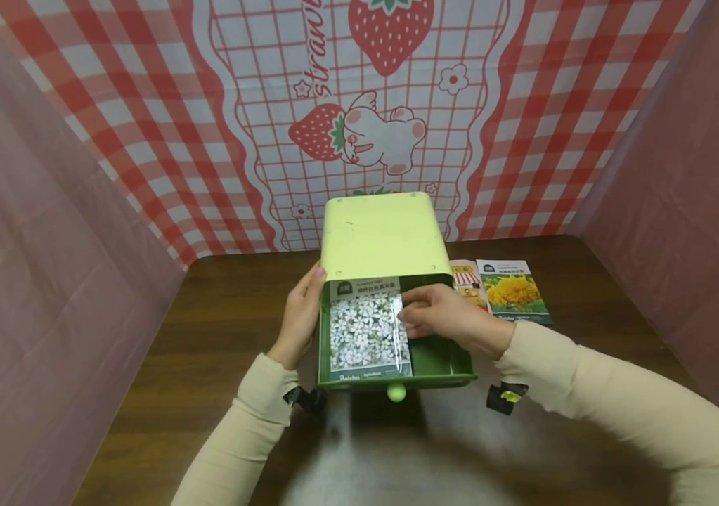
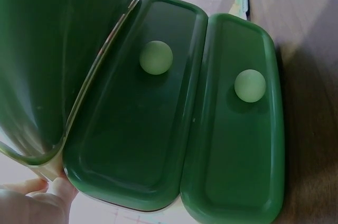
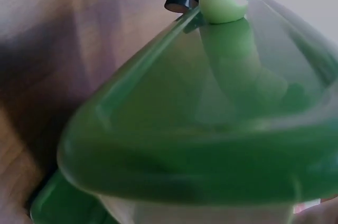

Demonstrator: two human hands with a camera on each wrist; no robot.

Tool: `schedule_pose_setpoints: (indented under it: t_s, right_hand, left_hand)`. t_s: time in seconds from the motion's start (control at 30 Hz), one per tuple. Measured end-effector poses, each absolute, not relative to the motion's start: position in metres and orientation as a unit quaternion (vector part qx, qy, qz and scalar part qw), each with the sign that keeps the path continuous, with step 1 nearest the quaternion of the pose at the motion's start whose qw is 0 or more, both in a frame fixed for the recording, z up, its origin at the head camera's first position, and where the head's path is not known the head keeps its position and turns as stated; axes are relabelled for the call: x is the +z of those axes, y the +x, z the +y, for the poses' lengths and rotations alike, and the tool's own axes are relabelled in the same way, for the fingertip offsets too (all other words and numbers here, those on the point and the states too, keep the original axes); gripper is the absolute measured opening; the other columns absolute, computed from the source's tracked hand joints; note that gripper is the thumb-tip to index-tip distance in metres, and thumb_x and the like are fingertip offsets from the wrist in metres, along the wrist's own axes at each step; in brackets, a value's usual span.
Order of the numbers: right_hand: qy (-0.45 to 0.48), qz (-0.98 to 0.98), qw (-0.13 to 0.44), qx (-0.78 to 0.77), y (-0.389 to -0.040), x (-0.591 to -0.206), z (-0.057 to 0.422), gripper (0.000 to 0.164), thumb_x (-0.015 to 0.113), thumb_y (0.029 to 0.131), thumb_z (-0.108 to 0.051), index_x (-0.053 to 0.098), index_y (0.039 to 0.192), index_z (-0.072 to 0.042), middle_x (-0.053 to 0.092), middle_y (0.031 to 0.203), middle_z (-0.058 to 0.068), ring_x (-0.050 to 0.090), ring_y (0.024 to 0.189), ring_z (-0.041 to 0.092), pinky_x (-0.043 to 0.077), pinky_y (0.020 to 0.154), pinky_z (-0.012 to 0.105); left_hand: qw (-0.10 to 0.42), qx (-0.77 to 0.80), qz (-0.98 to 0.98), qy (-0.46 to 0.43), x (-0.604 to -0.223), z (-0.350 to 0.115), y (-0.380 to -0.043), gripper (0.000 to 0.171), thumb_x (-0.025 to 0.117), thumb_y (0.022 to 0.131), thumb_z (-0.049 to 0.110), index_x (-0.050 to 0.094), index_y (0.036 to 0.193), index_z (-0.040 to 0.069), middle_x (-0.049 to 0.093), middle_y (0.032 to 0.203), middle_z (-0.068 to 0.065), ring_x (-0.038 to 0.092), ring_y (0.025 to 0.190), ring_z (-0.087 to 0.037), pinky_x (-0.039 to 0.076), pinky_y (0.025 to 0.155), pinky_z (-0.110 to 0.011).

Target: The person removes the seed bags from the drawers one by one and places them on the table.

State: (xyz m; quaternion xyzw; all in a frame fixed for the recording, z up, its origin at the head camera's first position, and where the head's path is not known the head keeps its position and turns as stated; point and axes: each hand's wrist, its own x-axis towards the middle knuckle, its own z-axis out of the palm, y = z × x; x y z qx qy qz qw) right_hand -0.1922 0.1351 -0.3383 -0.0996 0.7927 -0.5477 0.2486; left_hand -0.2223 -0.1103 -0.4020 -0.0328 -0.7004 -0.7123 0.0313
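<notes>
As it lies, the packet (image 1: 367,332) points lengthwise away.

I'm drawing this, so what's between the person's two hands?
Between the left hand and right hand lies a white-flower packet, in the pulled-out green drawer; the head view shows it.

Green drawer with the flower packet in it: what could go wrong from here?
The right hand has its fingers over the drawer: they might get pinched if it closes. The top of the white-flower packet appears close to the cabinet's front edge and could catch there.
</notes>
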Motion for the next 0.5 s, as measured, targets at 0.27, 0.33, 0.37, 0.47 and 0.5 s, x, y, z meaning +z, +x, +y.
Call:
schedule_pose_setpoints:
  t_s: [0.27,0.33,0.37,0.47,0.5]
  right_hand:
    - [-0.102,0.796,0.289,-0.522,-0.1901,-0.3412,0.1279,0.033,0.059,0.096,-0.009,0.044,0.120,0.007,0.065,0.094,0.014,0.064,0.075,0.015,0.063,0.076,0.033]
    - [-0.105,0.798,0.296,-0.515,-0.1892,-0.3424,0.1264,0.019,0.060,0.095,-0.009,0.046,0.103,0.002,0.061,0.084,0.008,0.061,0.072,0.015,0.062,0.073,0.032]
    - [-0.107,0.799,0.299,-0.511,-0.1887,-0.3430,0.1259,0.018,0.060,0.095,-0.009,0.045,0.095,0.000,0.057,0.079,0.006,0.059,0.070,0.015,0.062,0.071,0.031]
    - [-0.114,0.801,0.308,-0.501,-0.1871,-0.3447,0.1249,0.016,0.062,0.094,-0.008,0.050,0.086,-0.001,0.056,0.076,0.005,0.060,0.067,0.015,0.063,0.068,0.031]
    - [-0.114,0.801,0.312,-0.498,-0.1867,-0.3450,0.1247,0.015,0.062,0.094,-0.008,0.051,0.085,-0.001,0.055,0.076,0.005,0.060,0.066,0.015,0.063,0.067,0.031]
  left_hand:
    - [0.035,-0.706,-0.706,-0.033,-0.4019,-0.1109,-0.2214,0.057,0.045,0.102,0.049,0.041,0.150,0.018,0.040,0.155,0.003,0.032,0.146,-0.015,0.027,0.123,-0.038]
    - [0.036,-0.705,-0.708,-0.032,-0.4021,-0.1110,-0.2214,0.058,0.045,0.101,0.049,0.041,0.150,0.018,0.040,0.155,0.002,0.032,0.146,-0.015,0.027,0.123,-0.038]
    - [0.036,-0.705,-0.708,-0.033,-0.4022,-0.1110,-0.2213,0.058,0.045,0.101,0.049,0.041,0.149,0.018,0.040,0.155,0.002,0.032,0.146,-0.015,0.027,0.123,-0.038]
    - [0.034,-0.706,-0.707,-0.035,-0.4022,-0.1110,-0.2215,0.057,0.044,0.102,0.049,0.041,0.149,0.018,0.040,0.155,0.003,0.032,0.146,-0.015,0.027,0.123,-0.038]
    - [0.034,-0.705,-0.707,-0.035,-0.4021,-0.1110,-0.2216,0.057,0.044,0.101,0.050,0.041,0.149,0.019,0.040,0.155,0.003,0.032,0.146,-0.015,0.027,0.123,-0.038]
